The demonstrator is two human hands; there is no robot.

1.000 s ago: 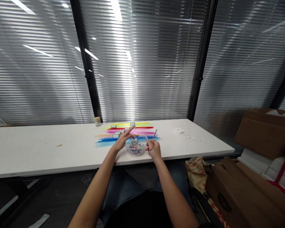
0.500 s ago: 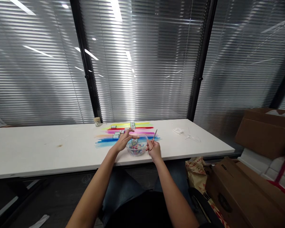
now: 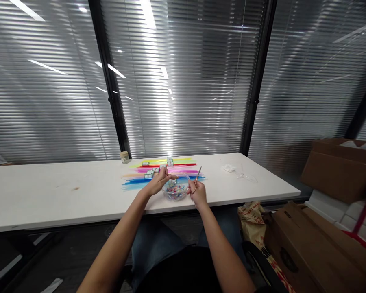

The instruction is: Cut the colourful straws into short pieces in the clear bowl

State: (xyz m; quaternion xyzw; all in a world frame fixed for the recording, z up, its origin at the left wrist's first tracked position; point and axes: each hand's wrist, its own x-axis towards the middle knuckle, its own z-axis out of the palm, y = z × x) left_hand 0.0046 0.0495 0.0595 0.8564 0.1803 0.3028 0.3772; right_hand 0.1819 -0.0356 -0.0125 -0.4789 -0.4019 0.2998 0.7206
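Note:
A clear round bowl (image 3: 175, 193) with many small multicoloured pieces sits near the table's front edge. My right hand (image 3: 197, 193) is closed on a pair of scissors (image 3: 198, 173), blades pointing up and away, at the bowl's right rim. A thin clear strand (image 3: 184, 174) arcs above the bowl between my hands. My left hand (image 3: 159, 182) is over the bowl's left side, fingers bent toward the strand; whether its fingertips grip it is too small to tell. Behind lie bundles of yellow, red (image 3: 186, 165), pink and blue (image 3: 134, 180) strips with paper labels.
The white table (image 3: 49, 195) runs along blinds. A small jar (image 3: 124, 157) stands at its back edge. White crumpled plastic (image 3: 229, 168) and a clear loop (image 3: 247, 177) lie to the right. Cardboard boxes (image 3: 320, 248) and a paper bag (image 3: 252, 221) are at the lower right.
The fingers of my left hand have drawn in slightly over the bowl. My right hand keeps its hold on the scissors. The view has shifted a little.

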